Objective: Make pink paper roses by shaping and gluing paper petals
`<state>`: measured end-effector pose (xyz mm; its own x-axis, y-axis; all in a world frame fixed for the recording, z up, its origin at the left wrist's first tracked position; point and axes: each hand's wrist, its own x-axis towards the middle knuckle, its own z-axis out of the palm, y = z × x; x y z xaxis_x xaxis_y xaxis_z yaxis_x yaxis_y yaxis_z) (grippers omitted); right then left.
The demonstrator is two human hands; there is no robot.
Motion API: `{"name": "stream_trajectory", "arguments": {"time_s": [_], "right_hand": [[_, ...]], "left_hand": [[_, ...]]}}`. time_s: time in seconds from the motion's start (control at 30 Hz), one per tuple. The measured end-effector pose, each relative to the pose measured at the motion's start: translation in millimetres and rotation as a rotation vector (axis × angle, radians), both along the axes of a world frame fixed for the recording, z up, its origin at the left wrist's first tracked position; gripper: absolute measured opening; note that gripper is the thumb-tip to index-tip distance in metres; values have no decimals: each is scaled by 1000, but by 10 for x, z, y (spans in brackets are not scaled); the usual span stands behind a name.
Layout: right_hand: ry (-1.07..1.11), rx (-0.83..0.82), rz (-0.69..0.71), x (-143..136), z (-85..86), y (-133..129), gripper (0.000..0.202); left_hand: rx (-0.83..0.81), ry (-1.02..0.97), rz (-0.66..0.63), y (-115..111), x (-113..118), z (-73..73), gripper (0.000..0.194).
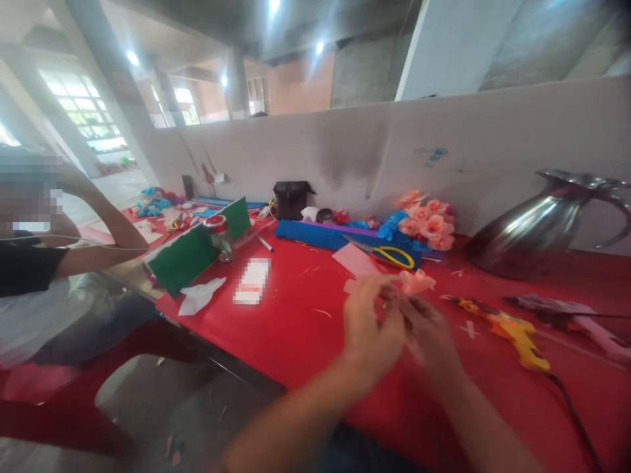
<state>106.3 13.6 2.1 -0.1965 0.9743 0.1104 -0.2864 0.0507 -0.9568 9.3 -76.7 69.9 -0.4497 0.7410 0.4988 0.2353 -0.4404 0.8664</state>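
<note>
Over the red table point(296, 328), my left hand point(372, 322) and my right hand point(426, 325) meet with their fingertips pinched together. A pink paper flower point(418, 281) sticks up from between the fingers, its base hidden by them. Both hands seem to hold it. Behind my left hand lie pink paper sheets point(355, 259) and scissors with yellow handles point(394, 257). A bunch of pink and blue paper flowers point(428, 223) stands farther back. To the right rests a yellow glue gun point(517, 335).
A metal jug point(527, 230) and a pink glue gun point(586, 318) are at the right. Blue paper point(315, 235), a black bag point(292, 199), a glass jar point(221, 240) and a green board point(185, 259) lie left. A seated person point(29, 282) is at the far left.
</note>
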Motion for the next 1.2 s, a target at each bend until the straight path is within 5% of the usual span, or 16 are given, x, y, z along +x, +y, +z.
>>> {"name": "stream_trajectory", "arguments": {"time_s": [0.07,0.23,0.47,0.7,0.93,1.2], "right_hand": [[41,-28,20,-5,-4,10,28],[27,-89,22,0,-9,21,31],[-161,-51,-13,-7,130,3,27],[-319,1,-57,-135,320,65,29],[-674,3,-130,-137,283,106,30],[-889,-137,-162,-140,411,101,29]], "left_hand": [[-198,-28,31,230,-89,-105,37],[-445,-127,-427,455,-165,-271,30],[-423,55,-349,616,-203,-211,29],[-287,10,-212,803,-259,-262,23],[-189,-49,-131,831,-242,-385,15],[-211,-62,-124,840,-187,-373,8]]}}
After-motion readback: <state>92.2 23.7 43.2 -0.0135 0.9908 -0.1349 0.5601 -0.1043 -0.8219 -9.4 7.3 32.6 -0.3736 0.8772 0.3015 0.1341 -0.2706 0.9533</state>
